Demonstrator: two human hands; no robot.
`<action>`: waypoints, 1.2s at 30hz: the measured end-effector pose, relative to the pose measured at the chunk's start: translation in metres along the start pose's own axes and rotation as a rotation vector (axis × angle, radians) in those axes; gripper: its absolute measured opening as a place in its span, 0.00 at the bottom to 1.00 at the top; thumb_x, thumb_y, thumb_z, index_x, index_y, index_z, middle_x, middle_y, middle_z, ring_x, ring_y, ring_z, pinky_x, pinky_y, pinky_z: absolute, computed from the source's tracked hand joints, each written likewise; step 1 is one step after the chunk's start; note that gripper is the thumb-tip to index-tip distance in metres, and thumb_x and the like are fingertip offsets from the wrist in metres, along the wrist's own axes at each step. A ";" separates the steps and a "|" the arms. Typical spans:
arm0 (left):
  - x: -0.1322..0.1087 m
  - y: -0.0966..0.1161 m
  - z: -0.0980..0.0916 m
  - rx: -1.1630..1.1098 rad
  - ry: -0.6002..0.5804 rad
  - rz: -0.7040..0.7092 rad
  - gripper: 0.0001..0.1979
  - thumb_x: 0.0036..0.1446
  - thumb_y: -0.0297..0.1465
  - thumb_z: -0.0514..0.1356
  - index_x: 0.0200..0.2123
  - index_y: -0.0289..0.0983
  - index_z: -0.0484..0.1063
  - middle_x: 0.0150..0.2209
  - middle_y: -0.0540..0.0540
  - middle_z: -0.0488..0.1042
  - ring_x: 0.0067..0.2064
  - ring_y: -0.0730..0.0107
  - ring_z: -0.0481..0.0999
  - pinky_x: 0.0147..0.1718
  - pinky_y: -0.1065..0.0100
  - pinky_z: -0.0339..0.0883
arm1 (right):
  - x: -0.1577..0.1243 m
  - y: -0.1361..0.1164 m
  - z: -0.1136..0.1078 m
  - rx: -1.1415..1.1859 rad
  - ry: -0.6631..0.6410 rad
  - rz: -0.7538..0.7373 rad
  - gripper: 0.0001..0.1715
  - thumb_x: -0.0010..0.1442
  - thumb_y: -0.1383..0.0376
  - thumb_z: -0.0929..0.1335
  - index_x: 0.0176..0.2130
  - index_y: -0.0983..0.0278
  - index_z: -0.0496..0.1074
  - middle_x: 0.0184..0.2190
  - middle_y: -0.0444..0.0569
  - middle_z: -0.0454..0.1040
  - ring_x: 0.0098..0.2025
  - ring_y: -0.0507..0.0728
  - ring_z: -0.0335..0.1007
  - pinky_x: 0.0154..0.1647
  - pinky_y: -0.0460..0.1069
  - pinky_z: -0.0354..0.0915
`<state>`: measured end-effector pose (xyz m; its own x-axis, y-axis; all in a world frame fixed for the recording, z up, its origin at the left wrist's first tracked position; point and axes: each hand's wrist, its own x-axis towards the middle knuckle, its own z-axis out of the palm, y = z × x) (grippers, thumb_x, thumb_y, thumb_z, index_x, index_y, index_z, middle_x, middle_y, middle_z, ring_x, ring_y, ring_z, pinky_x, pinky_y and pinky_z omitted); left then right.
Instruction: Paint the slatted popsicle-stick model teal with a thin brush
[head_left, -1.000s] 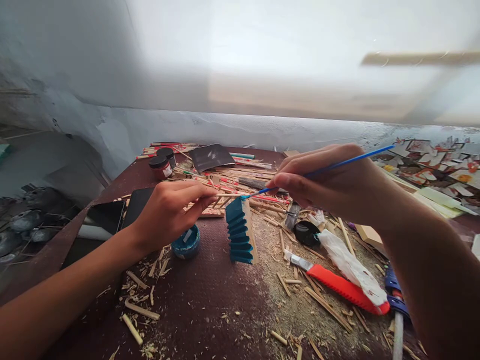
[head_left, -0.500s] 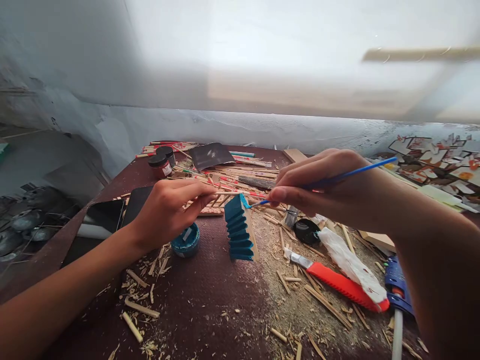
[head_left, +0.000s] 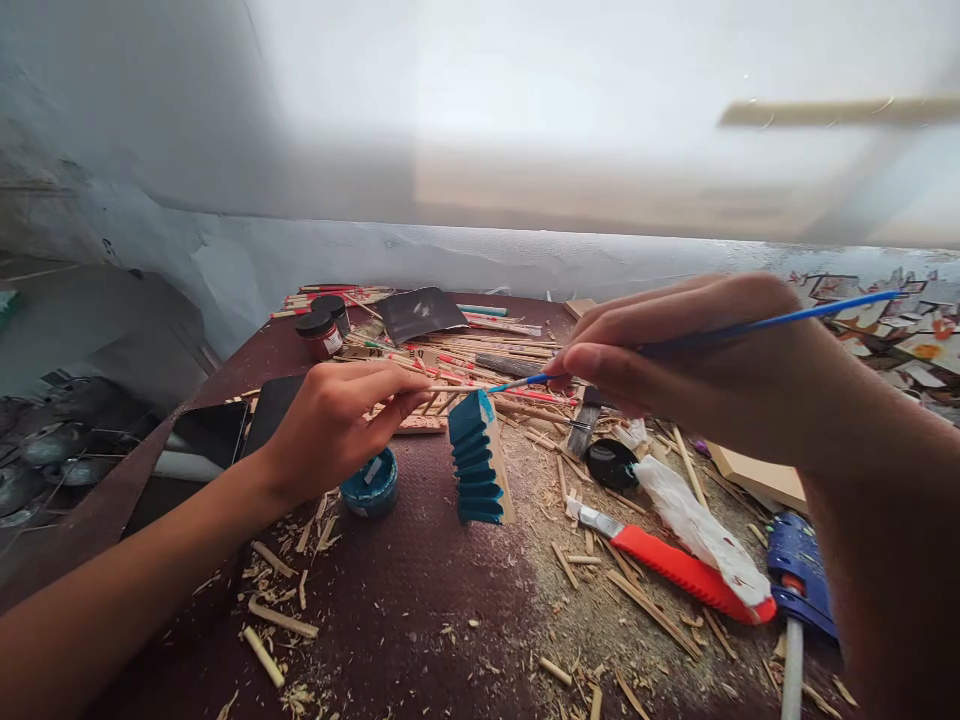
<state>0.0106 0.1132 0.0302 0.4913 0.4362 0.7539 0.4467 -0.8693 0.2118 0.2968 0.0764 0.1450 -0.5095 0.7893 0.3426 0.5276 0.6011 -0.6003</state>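
Note:
My left hand (head_left: 349, 420) pinches a thin wooden stick (head_left: 455, 388) that reaches the top of a small ridged block (head_left: 478, 460). The block's ridged face is blue-green; its right side is mostly bare wood. From the right, my right hand (head_left: 675, 350) holds a blue paintbrush (head_left: 810, 312), its bristles at the block's top edge by the stick. Whether they touch is too small to tell. Just below my left hand stands an open jar of blue-green paint (head_left: 370, 484).
Right of the block lie a black lid (head_left: 612, 463), a red utility knife (head_left: 675, 570), a white crumpled tissue (head_left: 697, 530) and a blue glue gun (head_left: 801, 575). Behind are dark-lidded jars (head_left: 319, 334), sandpaper (head_left: 421, 314) and many sticks. A phone (head_left: 201, 435) lies left.
My right hand has moved up and to the right, and the brush tip has risen from the block's side to its top edge. My left hand and the block have hardly moved.

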 end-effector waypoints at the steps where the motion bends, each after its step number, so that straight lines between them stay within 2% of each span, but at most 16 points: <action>1: 0.000 0.000 0.000 0.003 0.002 -0.002 0.04 0.69 0.24 0.64 0.43 0.37 0.79 0.41 0.48 0.86 0.42 0.70 0.86 0.44 0.71 0.76 | 0.001 0.001 0.002 -0.003 -0.014 -0.014 0.25 0.66 0.49 0.75 0.27 0.64 0.79 0.21 0.45 0.67 0.22 0.49 0.55 0.20 0.52 0.50; 6: 0.001 0.000 -0.001 0.012 0.005 0.004 0.05 0.70 0.25 0.63 0.42 0.38 0.79 0.41 0.49 0.86 0.41 0.70 0.86 0.43 0.70 0.78 | 0.006 0.008 0.010 0.011 -0.089 -0.065 0.23 0.68 0.50 0.74 0.28 0.63 0.79 0.22 0.44 0.66 0.25 0.50 0.55 0.22 0.51 0.52; 15: 0.000 -0.001 -0.001 0.019 -0.002 0.013 0.03 0.69 0.24 0.65 0.43 0.35 0.80 0.42 0.47 0.86 0.43 0.69 0.86 0.45 0.71 0.77 | 0.002 0.009 0.008 0.068 -0.147 -0.057 0.20 0.62 0.53 0.79 0.28 0.63 0.77 0.22 0.43 0.68 0.25 0.50 0.55 0.23 0.51 0.54; 23: 0.000 0.001 0.000 0.014 0.008 0.017 0.04 0.69 0.23 0.65 0.43 0.36 0.80 0.41 0.48 0.86 0.41 0.71 0.86 0.45 0.72 0.77 | 0.002 -0.002 0.008 -0.006 -0.023 -0.062 0.24 0.68 0.52 0.74 0.26 0.64 0.79 0.19 0.43 0.66 0.20 0.48 0.56 0.18 0.49 0.52; 27: 0.001 0.000 0.000 0.011 0.014 0.027 0.03 0.69 0.24 0.65 0.42 0.36 0.80 0.40 0.49 0.86 0.40 0.71 0.86 0.43 0.73 0.76 | 0.004 0.008 0.011 0.111 -0.034 -0.009 0.24 0.69 0.51 0.73 0.30 0.66 0.82 0.15 0.42 0.67 0.16 0.46 0.57 0.14 0.46 0.54; 33: 0.001 0.000 0.000 -0.001 0.021 0.048 0.03 0.70 0.24 0.64 0.42 0.34 0.79 0.39 0.48 0.85 0.39 0.72 0.85 0.42 0.73 0.75 | 0.011 0.029 0.014 0.273 -0.019 0.039 0.24 0.70 0.51 0.73 0.31 0.67 0.81 0.13 0.42 0.69 0.14 0.45 0.59 0.14 0.45 0.55; 36: 0.001 -0.001 0.001 -0.003 0.029 0.060 0.03 0.70 0.25 0.65 0.42 0.34 0.79 0.39 0.47 0.85 0.39 0.72 0.85 0.42 0.73 0.75 | 0.011 0.035 0.009 0.282 -0.079 0.052 0.24 0.70 0.51 0.73 0.32 0.67 0.82 0.15 0.42 0.70 0.15 0.45 0.58 0.15 0.45 0.54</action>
<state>0.0111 0.1149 0.0303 0.4954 0.3769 0.7827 0.4149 -0.8942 0.1680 0.3030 0.1051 0.1215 -0.5437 0.7994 0.2556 0.3500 0.4927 -0.7967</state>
